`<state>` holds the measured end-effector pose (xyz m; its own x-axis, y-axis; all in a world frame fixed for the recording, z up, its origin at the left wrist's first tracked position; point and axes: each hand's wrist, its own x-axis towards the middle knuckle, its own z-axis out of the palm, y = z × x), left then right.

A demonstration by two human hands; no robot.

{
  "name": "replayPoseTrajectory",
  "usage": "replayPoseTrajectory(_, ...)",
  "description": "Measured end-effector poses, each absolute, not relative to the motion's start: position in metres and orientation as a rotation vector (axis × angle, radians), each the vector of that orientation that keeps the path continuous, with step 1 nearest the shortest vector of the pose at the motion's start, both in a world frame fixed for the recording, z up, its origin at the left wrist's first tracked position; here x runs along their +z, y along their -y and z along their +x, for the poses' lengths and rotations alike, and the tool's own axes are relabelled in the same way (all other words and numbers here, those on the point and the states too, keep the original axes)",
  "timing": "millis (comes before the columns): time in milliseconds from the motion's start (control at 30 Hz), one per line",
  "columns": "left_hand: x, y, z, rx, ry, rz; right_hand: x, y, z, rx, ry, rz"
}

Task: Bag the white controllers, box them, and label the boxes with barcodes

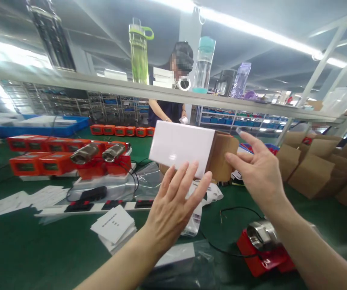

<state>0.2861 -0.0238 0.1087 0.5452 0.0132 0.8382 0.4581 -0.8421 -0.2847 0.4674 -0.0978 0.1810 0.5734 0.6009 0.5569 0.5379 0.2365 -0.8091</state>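
Observation:
A white carton (181, 145) with a brown inner flap (221, 157) at its right end stands tilted in front of me. My left hand (176, 205) has its fingers spread flat against the carton's lower front; its thumb is hidden. At the flap's outer edge is my right hand (258, 171), the thumb touching the brown board and the index finger stretched apart from it. A small clear piece (239, 131) shows by that index fingertip, too blurred to name. Below my right forearm lies a red device with a metal cylinder (262, 235).
Orange-red devices (55, 163) stand in rows at the left. Printed white cards (114, 225) lie near the front, by plastic bags (185, 262). Brown cartons (309, 173) line the right. Bottles stand on the shelf (173, 93) overhead. A co-worker (161, 110) works opposite.

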Motion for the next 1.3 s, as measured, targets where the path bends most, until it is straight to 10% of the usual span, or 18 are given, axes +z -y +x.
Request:
replayPoseTrajectory(133,0.133,0.032,0.270,-1.228,0.256,-2.185,0.167,0.112,0.423,0.545,0.955,-1.124)
replayPoseTrajectory(500,0.215,0.060,0.225,-1.951,1.127,-3.298,0.184,0.145,0.412,0.542,0.826,-0.749)
replayPoseTrajectory(1300,0.195,0.073,0.237,-2.057,1.200,-3.689,0.188,0.136,0.382,0.732,0.932,-0.830)
